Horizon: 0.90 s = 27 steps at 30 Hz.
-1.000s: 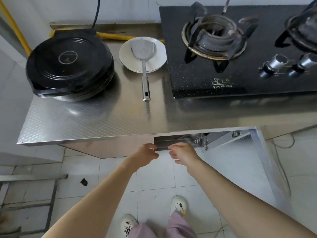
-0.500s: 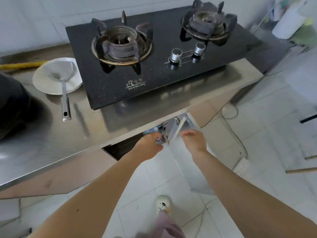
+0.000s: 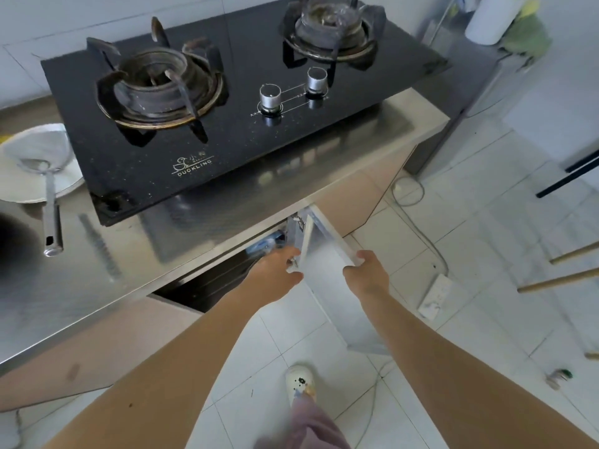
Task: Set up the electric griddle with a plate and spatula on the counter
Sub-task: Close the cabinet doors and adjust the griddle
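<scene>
Below, at the counter's front: right hand [image 3: 368, 273], fingers curled over the outer edge of an open cabinet door [image 3: 327, 254], thumb beneath. Left hand [image 3: 275, 273], fingers bent and closed around the door's inner edge near its hinge side. Well away to the upper left, on the steel counter [image 3: 97, 280]: white plate [image 3: 69, 178] just beside the gas stove [image 3: 227, 102], metal spatula [image 3: 48, 196] lying blade-on-plate, handle reaching off the rim toward the counter's front. Electric griddle [image 3: 13, 241]: only a dark blurred edge visible at the far left, near the spatula handle.
</scene>
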Each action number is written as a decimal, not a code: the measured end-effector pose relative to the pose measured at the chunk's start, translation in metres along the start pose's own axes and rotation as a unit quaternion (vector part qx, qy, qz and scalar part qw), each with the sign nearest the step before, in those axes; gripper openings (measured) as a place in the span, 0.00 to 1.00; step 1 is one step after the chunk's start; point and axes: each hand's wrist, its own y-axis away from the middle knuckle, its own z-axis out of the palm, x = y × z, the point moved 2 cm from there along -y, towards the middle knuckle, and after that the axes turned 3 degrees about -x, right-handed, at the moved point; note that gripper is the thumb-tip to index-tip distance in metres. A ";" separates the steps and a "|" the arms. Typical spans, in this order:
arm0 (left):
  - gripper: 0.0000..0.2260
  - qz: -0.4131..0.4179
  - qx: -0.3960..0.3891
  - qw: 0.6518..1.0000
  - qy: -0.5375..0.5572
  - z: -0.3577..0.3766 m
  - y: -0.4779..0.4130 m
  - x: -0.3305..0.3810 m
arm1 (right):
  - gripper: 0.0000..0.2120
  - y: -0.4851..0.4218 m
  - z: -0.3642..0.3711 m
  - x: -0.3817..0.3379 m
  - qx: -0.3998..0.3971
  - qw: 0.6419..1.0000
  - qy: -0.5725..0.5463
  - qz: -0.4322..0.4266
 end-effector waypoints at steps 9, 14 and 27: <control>0.18 -0.035 0.015 0.999 0.005 -0.017 0.024 -0.041 | 0.04 -0.004 0.012 -0.003 -0.007 0.996 0.077 0.038; 0.18 -0.068 0.045 0.997 0.016 -0.027 0.045 -0.073 | 0.10 0.003 0.031 -0.005 -0.013 0.997 0.074 0.036; 0.17 -0.005 0.279 0.958 -0.068 -0.065 0.097 -0.123 | 0.27 0.076 0.142 -0.062 -0.247 0.968 -0.042 0.004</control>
